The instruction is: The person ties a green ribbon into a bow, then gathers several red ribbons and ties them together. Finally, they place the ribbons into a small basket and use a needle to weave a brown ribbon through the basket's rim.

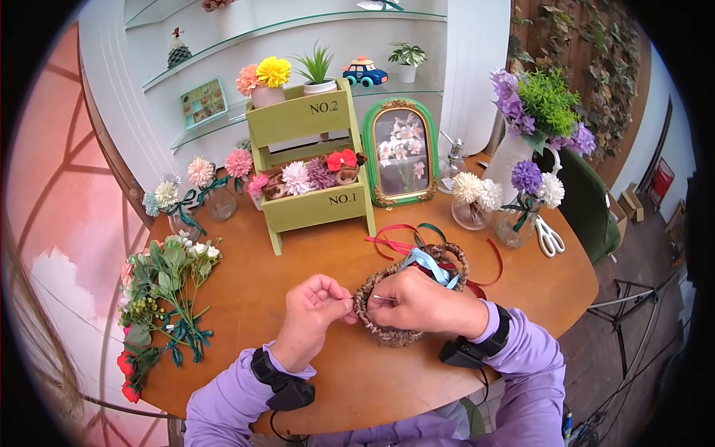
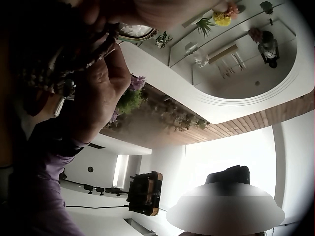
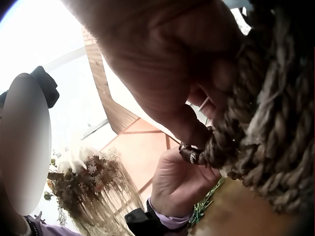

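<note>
A brown woven rope basket (image 1: 391,337) stands on the table in front of the person, with light blue ribbon (image 1: 428,262) and dark red ribbon in its opening. The left hand (image 1: 316,316) is at the basket's left rim, thumb and forefinger pinching there. Over the opening, the right hand (image 1: 424,302) has its fingers curled; a thin pale stick (image 1: 385,298) pokes out of them towards the left hand. In the right wrist view a glossy dark brown piece with white lettering (image 3: 189,153) lies at the rim, between both hands. What the left fingertips pinch is partly hidden.
Red ribbon (image 1: 391,237) curls behind the basket. A green two-tier stand (image 1: 298,212) and a green picture frame (image 1: 369,160) stand behind. Artificial flowers (image 1: 167,287) lie left. Glass vases (image 1: 471,216) and white scissors (image 1: 550,238) are at the right.
</note>
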{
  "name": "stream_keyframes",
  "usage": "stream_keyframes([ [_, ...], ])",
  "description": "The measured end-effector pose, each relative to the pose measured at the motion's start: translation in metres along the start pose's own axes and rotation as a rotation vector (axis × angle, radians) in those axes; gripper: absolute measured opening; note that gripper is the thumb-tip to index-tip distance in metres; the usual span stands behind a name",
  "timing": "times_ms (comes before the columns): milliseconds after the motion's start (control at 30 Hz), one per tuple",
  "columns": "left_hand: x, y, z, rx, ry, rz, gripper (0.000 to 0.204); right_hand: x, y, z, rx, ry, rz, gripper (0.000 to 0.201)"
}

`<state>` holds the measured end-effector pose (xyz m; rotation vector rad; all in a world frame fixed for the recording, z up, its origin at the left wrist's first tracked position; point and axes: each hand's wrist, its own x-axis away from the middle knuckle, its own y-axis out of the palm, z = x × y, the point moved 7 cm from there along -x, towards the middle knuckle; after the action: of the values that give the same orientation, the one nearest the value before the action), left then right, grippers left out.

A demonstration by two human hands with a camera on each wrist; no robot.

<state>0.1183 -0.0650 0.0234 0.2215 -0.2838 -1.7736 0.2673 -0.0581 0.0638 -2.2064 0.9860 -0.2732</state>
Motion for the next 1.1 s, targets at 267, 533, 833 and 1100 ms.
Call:
stream_keyframes([
  [267,0.001,-0.001,-0.001,-0.018,0.025,0.013,0.015,0.003,-0.008,-0.003,-0.035,0.014,-0.012,0.016],
  [533,0.004,-0.002,-0.009,0.044,-0.023,0.052,0.015,0.001,-0.006,-0.005,0.015,-0.027,0.042,0.019],
  [833,0.004,-0.001,-0.01,0.107,-0.029,0.044,0.017,0.002,-0.004,-0.003,0.012,-0.175,0.232,0.01],
  [1100,0.002,0.003,0.002,0.005,0.103,0.042,0.021,0.003,-0.012,-0.012,-0.012,-0.12,0.335,0.011],
])
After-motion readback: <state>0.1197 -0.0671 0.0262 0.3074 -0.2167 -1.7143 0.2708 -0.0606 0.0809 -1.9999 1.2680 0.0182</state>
